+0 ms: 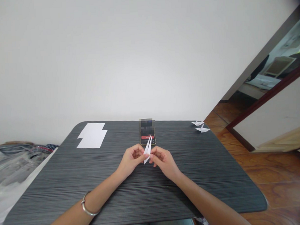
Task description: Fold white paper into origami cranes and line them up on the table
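No text, label, brand or number can be read anywhere in the view. On the screen of the smartphone (147, 126), the upper part is obscured by coarse blocks, and the pale marks on the red bar (144, 137) lower down are too small to be made out. That bar is partly overlapped by the narrow tips of the folded paper (147, 153), and the tiny marks beneath it cannot be deciphered either.
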### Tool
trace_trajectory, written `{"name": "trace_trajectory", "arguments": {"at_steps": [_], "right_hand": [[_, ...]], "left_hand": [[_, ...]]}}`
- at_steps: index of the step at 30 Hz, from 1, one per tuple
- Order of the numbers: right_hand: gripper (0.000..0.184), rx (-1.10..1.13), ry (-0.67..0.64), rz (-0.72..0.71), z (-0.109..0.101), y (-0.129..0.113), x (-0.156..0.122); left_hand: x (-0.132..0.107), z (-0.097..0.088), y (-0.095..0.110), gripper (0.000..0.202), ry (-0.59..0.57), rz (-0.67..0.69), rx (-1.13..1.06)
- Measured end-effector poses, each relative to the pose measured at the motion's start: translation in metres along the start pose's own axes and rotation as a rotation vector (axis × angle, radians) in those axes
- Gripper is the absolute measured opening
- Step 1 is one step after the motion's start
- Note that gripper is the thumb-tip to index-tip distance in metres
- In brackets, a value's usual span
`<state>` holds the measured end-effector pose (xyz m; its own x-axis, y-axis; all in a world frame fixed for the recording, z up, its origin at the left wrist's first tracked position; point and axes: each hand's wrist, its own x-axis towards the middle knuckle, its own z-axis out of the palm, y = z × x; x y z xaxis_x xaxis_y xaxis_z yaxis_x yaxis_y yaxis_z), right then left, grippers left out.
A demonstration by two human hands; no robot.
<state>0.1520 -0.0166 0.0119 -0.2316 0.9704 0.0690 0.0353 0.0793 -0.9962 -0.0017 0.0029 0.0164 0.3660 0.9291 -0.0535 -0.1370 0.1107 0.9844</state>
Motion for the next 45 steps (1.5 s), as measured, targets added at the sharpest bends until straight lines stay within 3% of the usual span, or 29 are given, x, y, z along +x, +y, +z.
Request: {"name": "trace_trajectory", "arguments": {"at_steps": [12, 20, 30, 45], "right_hand": [[0.009, -0.018, 0.058, -0.021, -0.0012, 0.0013, 0.0012], [0.018, 0.001, 0.112, -0.042, -0.0017, 0.0, 0.0014], [0.017, 0.052, 0.084, -0.025, -0.002, 0.0015, 0.0028], [0.02, 0.104, 0.063, 0.019, -0.0021, 0.002, 0.0049]], "left_hand": [[0.0, 0.0007, 0.0006, 0.027, -0.013, 0.015, -0.002], [-0.0009, 0.0017, 0.0009, 0.023, -0.026, 0.071, -0.026], [-0.0011, 0.0023, -0.0011, 0.024, -0.071, -0.005, 0.015], [-0.0021, 0.0033, 0.0013, 0.024, -0.004, 0.034, -0.046]]}}
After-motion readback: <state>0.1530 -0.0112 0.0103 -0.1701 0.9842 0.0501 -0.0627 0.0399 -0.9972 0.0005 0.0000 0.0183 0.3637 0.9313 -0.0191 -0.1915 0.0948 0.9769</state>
